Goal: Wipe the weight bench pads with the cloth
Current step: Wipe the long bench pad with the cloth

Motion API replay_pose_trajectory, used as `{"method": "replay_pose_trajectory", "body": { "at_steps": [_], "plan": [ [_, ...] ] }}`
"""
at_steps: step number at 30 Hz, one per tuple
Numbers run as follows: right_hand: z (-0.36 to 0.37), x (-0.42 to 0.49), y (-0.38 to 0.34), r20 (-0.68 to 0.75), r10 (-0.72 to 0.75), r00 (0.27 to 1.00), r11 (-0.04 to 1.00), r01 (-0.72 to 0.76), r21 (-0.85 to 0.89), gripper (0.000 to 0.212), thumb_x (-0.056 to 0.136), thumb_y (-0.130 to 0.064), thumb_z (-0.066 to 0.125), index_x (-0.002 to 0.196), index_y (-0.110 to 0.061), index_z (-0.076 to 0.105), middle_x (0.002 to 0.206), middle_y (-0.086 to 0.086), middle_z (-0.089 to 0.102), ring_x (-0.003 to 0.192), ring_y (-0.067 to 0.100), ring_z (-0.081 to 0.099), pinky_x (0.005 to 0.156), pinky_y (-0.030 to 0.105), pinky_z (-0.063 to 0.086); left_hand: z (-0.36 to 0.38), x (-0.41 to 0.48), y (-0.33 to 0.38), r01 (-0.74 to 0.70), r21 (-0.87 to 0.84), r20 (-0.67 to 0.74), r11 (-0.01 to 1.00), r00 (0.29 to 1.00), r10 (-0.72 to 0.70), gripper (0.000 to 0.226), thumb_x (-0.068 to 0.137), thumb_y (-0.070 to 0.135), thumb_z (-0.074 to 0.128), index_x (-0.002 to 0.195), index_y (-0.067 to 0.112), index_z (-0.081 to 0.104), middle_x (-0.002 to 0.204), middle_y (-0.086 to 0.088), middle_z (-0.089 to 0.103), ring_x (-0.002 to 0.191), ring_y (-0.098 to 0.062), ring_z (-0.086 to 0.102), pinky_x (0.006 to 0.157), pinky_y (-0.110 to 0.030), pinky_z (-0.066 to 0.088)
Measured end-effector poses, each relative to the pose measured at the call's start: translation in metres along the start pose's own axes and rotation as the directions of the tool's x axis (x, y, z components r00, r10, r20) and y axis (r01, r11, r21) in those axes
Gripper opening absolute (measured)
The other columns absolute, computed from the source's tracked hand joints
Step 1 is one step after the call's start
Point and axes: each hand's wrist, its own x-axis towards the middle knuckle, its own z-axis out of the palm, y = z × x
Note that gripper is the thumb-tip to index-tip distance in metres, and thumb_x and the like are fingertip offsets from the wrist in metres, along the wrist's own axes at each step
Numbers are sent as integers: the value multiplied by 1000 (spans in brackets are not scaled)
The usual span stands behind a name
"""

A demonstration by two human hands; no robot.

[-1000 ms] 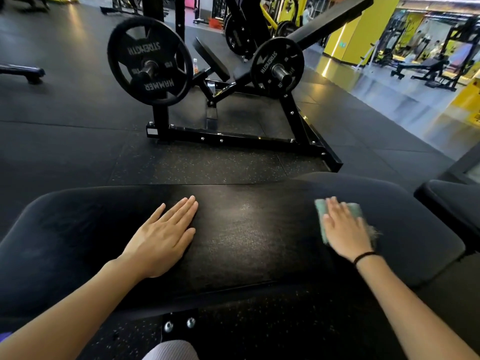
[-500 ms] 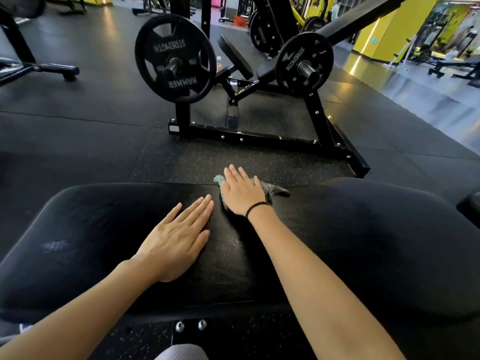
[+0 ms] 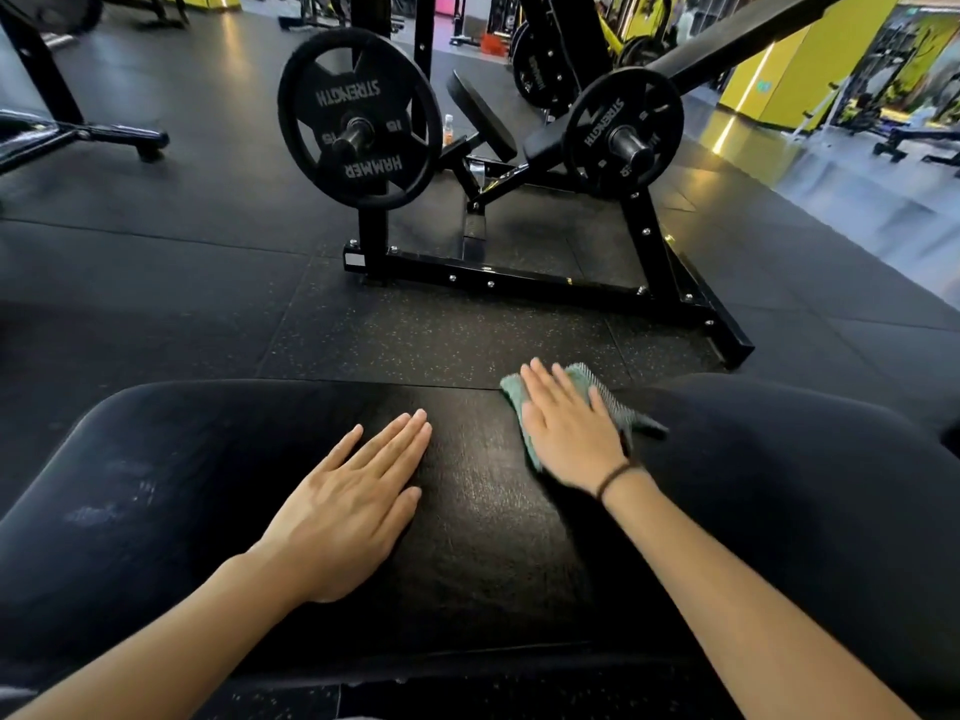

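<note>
Right hand (image 3: 569, 426) flat (fingers spread) on cloth (image 3: 613, 402) atop bench pad (image 3: 493, 537); left hand (image 3: 348, 506) flat, empty.

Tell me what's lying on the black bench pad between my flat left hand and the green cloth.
Nothing: in the head view, only bare black bench pad separates the left hand from the green cloth under the right hand.

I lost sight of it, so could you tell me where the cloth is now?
The green cloth lies under the flat right hand at the far edge of the bench pad, right of the left hand.
</note>
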Motion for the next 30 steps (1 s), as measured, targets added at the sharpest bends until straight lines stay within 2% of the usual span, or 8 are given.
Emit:
{"method": "replay_pose_trajectory", "body": {
  "at_steps": [3, 8, 10, 13, 18, 22, 27, 30],
  "plan": [
    [-2, 6, -12, -14, 70, 997, 998, -70, 6, 53, 101, -36, 9, 151, -22, 1, 159, -7, -5, 146, 12, -6, 117, 44, -2, 0, 0, -2, -16, 34, 16, 999, 1000, 15, 70, 81, 50, -14, 146, 26, -18, 152, 15, -28, 134, 6, -31, 113, -27, -17],
    [23, -146, -51, -185, -160, 970, 985, 168, 29, 56, 96, -39, 17, 149, -23, 22, 156, -9, 17, 144, 11, 13, 115, 40, 13, 0, 0, -2, -32, 37, 44, 999, 999, 30, 72, 78, 52, -16, 146, 26, -19, 152, 14, -28, 134, 5, -31, 114, -28, -17],
    [20, -160, -43, -152, -173, 973, 983, 181, 39, 56, 96, -41, 15, 149, -27, 19, 156, -14, 11, 143, 7, 9, 113, 35, 11, -1, 1, -3, -46, 49, 54, 998, 998, 43, 77, 76, 57, -19, 146, 25, -19, 152, 12, -28, 135, 3, -31, 115, -29, -17],
    [3, -92, 0, -100, -22, 995, 1000, 24, 20, 53, 98, -38, 5, 150, -26, 1, 154, -14, -11, 143, 7, -10, 119, 39, 4, -6, 5, 0, -128, 62, 88, 990, 989, 122, 86, 73, 66, -24, 147, 23, -17, 153, 11, -26, 137, -2, -29, 115, -29, -15],
    [-13, 2, 35, 8, 303, 953, 952, -303, 52, 52, 102, -33, 12, 151, -20, 5, 160, -6, -2, 146, 14, -4, 117, 46, -1, -2, 40, 60, -288, -53, 73, 956, 954, 291, 62, 96, 48, 9, 150, 20, -7, 157, 6, -15, 141, -4, -18, 115, -25, -10],
    [-3, -61, 32, -4, 212, 977, 977, -212, -14, 57, 101, -34, 19, 151, -18, -3, 159, -4, -9, 146, 15, -7, 117, 45, 3, 11, 71, 108, -335, -136, 113, 932, 930, 350, 59, 102, 35, 22, 150, 15, -4, 159, 0, -10, 144, -9, -10, 115, -27, -5],
    [9, -195, 51, -95, 207, 974, 978, -209, -12, 67, 81, -52, -13, 146, -34, -10, 152, -22, -15, 140, -3, -14, 116, 30, -2, 25, 86, 125, -403, -35, 195, 915, 895, 401, 60, 101, 41, 17, 150, 15, -6, 159, 0, -11, 144, -10, -12, 117, -31, -5],
    [7, -193, 64, -108, 209, 972, 975, -216, -58, 65, 82, -52, -14, 145, -36, -12, 149, -25, -18, 139, -4, -15, 115, 29, -3, 38, 87, 131, -398, 59, 168, 916, 908, 384, 61, 99, 47, 9, 149, 17, -9, 158, 1, -15, 143, -11, -16, 117, -35, -9]
  ]
}}
